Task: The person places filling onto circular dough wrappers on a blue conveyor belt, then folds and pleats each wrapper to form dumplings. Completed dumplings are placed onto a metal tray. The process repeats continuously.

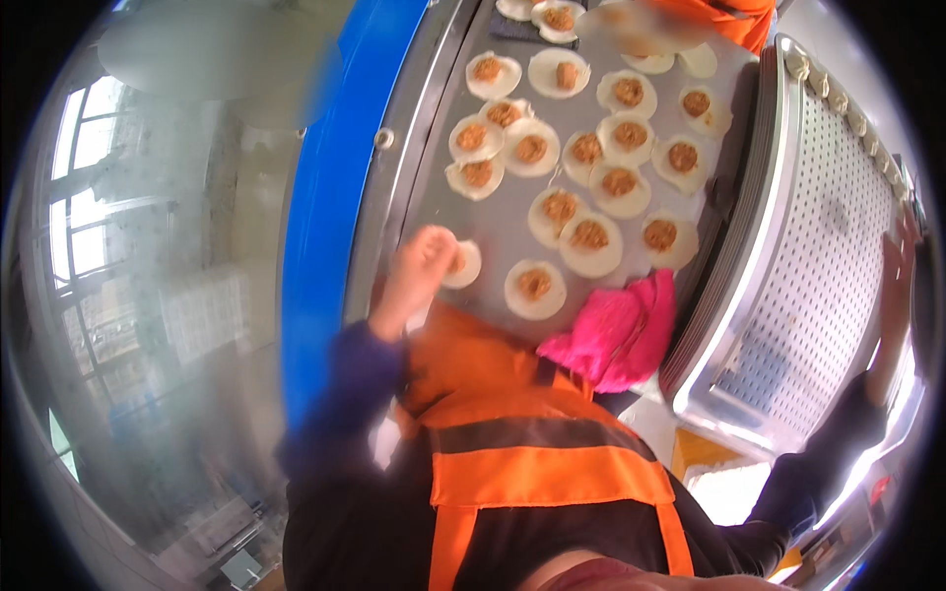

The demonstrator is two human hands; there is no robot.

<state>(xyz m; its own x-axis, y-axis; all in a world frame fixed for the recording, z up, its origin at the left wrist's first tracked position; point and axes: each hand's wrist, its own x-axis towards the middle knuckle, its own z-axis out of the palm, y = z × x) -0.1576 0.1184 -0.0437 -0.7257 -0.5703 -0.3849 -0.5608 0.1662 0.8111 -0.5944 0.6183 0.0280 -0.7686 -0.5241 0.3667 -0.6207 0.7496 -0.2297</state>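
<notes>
My left hand [427, 258] is closed, fingers curled, over the near left part of the grey worktop [443, 217]. Its fingers cover the left edge of a small round dough wrapper [467, 266] with filling; what they grip is hidden. Out at the far right, my right hand [899, 261] reaches along the perforated metal tray [808, 266], its fingers stretched out and slightly apart, close to the end of a row of folded dumplings [838, 100]. Several flat wrappers topped with orange-brown filling [588, 234] lie over the worktop, some overlapping.
A crumpled pink cloth [626, 335] lies at the worktop's near right corner. The tray rests on a stack of trays [724, 295]. A blue panel [330, 217] runs along the left side. Beyond the far end shows another person's orange clothing [729, 18], with a blurred hand [645, 30].
</notes>
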